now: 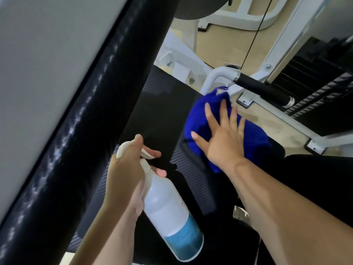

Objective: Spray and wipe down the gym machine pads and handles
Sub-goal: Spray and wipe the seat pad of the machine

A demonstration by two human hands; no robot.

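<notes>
My left hand [126, 169] grips the neck and trigger of a white spray bottle [172, 213] with blue liquid in its lower part, held tilted over the black seat pad [162, 119]. My right hand [223, 138] lies flat with fingers spread on a blue cloth [202, 113], pressing it onto the right edge of the seat pad. A tall black back pad [80, 119] with a glossy surface runs diagonally on the left. A black-gripped handle [261, 88] on a white bar sits just beyond the cloth.
The white machine frame [286, 50] and a black weight stack [313, 83] stand at the right. A thin black cable [256, 31] hangs down in front of them. Beige floor [219, 41] shows behind. My dark-clothed leg [315, 178] is at the lower right.
</notes>
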